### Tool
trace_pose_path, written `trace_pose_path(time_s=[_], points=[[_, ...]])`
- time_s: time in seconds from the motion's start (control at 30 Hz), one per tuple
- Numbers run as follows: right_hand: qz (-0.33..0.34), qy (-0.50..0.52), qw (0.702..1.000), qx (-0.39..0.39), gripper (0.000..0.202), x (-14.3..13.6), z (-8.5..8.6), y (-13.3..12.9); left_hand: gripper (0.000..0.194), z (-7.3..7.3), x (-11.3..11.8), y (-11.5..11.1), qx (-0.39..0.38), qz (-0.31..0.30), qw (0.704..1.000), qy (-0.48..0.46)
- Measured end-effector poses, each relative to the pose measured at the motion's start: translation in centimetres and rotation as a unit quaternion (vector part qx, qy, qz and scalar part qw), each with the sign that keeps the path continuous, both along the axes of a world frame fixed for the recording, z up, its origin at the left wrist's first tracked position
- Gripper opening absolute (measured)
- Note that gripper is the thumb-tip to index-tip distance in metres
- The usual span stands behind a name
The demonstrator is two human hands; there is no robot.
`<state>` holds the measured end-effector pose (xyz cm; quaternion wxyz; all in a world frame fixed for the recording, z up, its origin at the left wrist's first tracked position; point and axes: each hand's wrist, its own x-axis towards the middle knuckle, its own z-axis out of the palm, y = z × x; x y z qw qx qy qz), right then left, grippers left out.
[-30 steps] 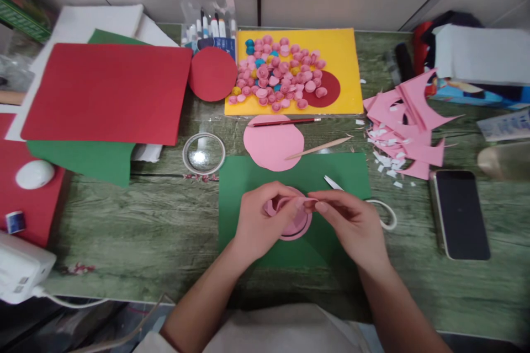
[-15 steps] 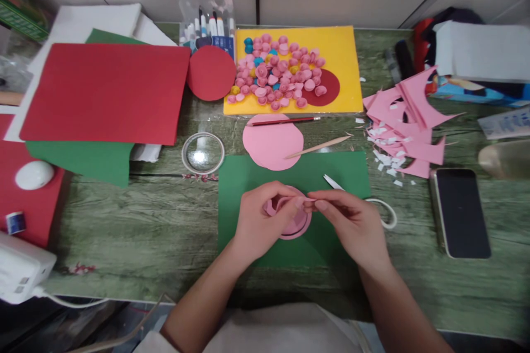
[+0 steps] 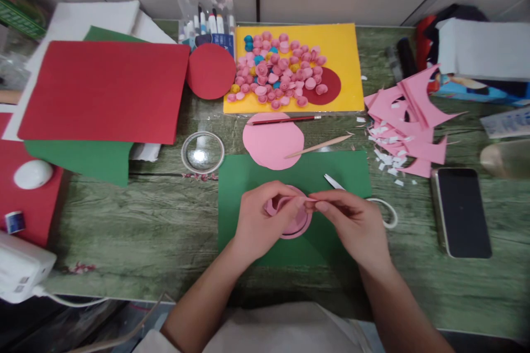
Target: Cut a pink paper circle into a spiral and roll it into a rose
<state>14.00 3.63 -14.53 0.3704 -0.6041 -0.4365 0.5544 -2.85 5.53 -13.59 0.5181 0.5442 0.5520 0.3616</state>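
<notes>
Between my hands is a pink paper spiral [image 3: 298, 226], curling in loops above the green sheet [image 3: 236, 204]. My left hand [image 3: 265, 220] pinches the strip between thumb and fingers, its loops hanging below them. Fingertips of my right hand [image 3: 356, 223] close on the same strip at the upper right, almost touching the left thumb. Part of the spiral is hidden behind my left hand. Scissors [image 3: 384, 212] lie partly under my right hand, their tip showing beyond the knuckles. Past my hands sits a pink paper disc [image 3: 273, 143] with a pencil [image 3: 285, 120] and a pointed wooden stick [image 3: 318, 145] across it.
Many small rolled paper flowers [image 3: 281, 71] cover a yellow sheet [image 3: 348, 44] at the back. A roll of tape [image 3: 202, 153] lies left of the green sheet. To the right are pink paper scraps [image 3: 422, 143] and a phone [image 3: 461, 212]; red sheets [image 3: 107, 91] lie left.
Both hands keep their pinch on the pink strip in nearly the same place. The camera view has shifted very slightly; nothing else visibly moved.
</notes>
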Motion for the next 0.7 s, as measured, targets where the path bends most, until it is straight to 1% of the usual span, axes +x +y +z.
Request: trace_pose_path(time_s=[0.3, 0.7], points=[[-0.001, -0.027, 0.999, 0.017, 0.005, -0.06, 0.17, 0.06, 0.007, 0.11, 0.02, 0.07, 0.002, -0.003, 1.000, -0.012], [0.002, -0.035, 0.999, 0.029, 0.004, 0.04, 0.17, -0.09, 0.006, 0.11, 0.06, -0.06, 0.012, -0.006, 1.000, -0.025]])
